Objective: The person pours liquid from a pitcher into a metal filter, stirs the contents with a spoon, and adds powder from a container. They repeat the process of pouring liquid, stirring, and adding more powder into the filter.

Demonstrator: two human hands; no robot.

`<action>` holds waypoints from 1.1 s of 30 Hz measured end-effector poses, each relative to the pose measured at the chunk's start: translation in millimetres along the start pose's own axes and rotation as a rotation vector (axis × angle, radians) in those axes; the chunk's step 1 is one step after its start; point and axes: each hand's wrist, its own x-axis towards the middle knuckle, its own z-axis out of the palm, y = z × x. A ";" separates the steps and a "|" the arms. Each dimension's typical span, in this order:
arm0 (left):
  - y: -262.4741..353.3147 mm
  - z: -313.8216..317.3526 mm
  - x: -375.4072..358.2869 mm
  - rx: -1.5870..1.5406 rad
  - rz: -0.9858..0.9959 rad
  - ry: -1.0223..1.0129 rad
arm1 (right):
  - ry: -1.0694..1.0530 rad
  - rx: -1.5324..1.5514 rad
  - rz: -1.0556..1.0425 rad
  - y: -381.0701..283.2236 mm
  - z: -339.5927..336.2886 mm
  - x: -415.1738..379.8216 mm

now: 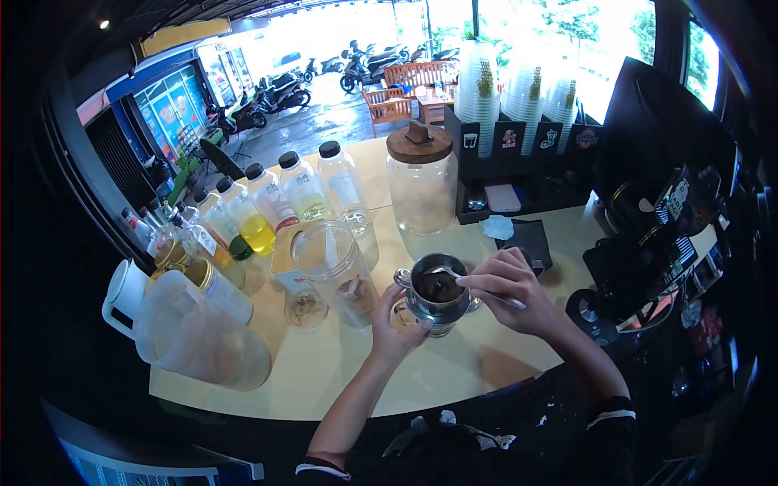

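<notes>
My left hand is curled around the near left side of a small metal cup, which stands on the pale counter right in front of me. My right hand pinches the handle of a spoon whose bowl lies over the cup, above a dark brown filling. I think the cup is stiff and rather light, and its polished wall looks slippery, so the best hold is around the body or by the little handle on its left side. The spoon is thin and hard, and I take it near the end of the handle. Left of the cup stands a clear open jar, probably fragile. Far right, a black cup holder has small labels, but I cannot read them.
</notes>
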 end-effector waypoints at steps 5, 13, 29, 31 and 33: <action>-1.0 1.3 -0.5 -0.032 -0.029 0.007 | 0.078 0.157 0.228 -4.5 -5.4 2.3; 18.6 -6.0 3.0 0.107 0.077 0.093 | 0.081 -0.032 0.106 -23.3 -13.8 6.1; 103.5 5.1 38.5 0.760 0.008 -0.056 | -0.055 0.071 0.026 -0.2 -25.2 2.3; 106.1 4.3 43.4 0.734 -0.017 -0.069 | -0.105 0.234 0.064 3.5 -28.5 -0.5; 103.3 3.9 47.1 0.607 -0.101 -0.072 | -0.074 0.210 0.028 5.5 -28.5 -1.1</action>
